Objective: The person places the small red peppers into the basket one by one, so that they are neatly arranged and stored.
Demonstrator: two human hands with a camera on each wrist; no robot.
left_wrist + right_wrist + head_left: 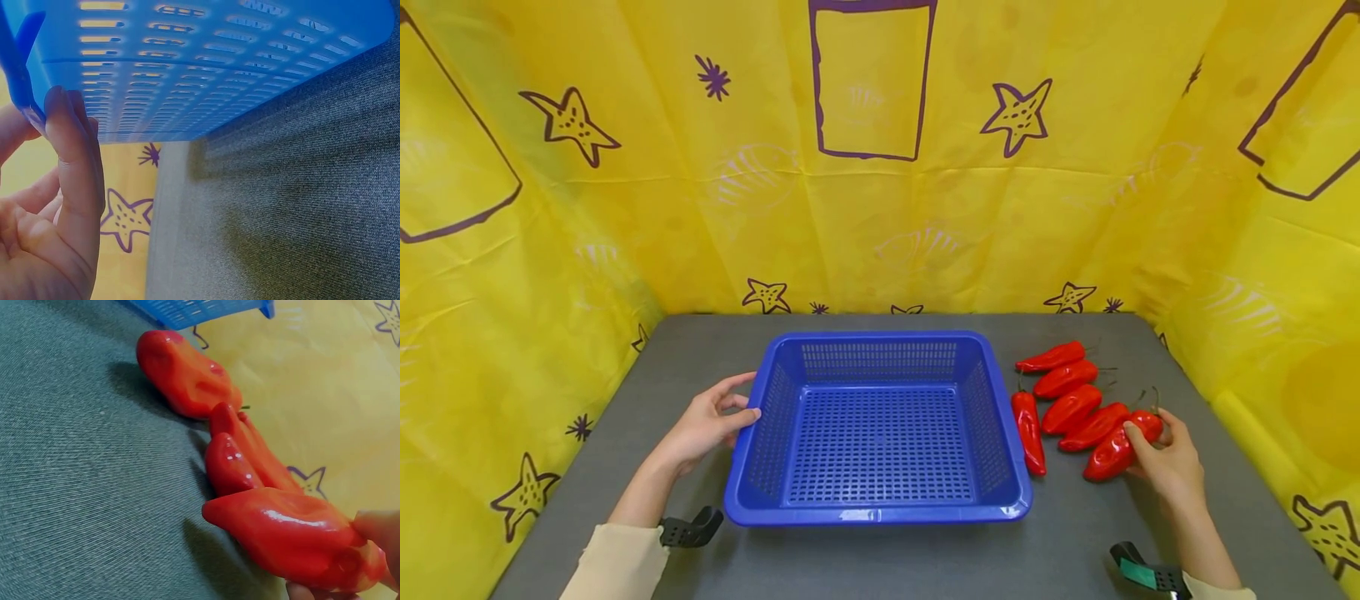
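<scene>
Pepper (1108, 461), red, glossy: pinched in right hand (1178, 471), at near end of loose peppers (1071, 408); slick skin might slip. Basket (880, 516), blue, perforated: rim pinched by left hand (703, 427); tugging could tilt it.

Basket (880, 446) — common to all views

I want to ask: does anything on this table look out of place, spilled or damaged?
One small thing: the red chili pepper close beside the blue plastic basket lies turned, its stem pointing away from the person, while the other peppers slant with stems toward the right. No spill or clear damage shows.
</scene>
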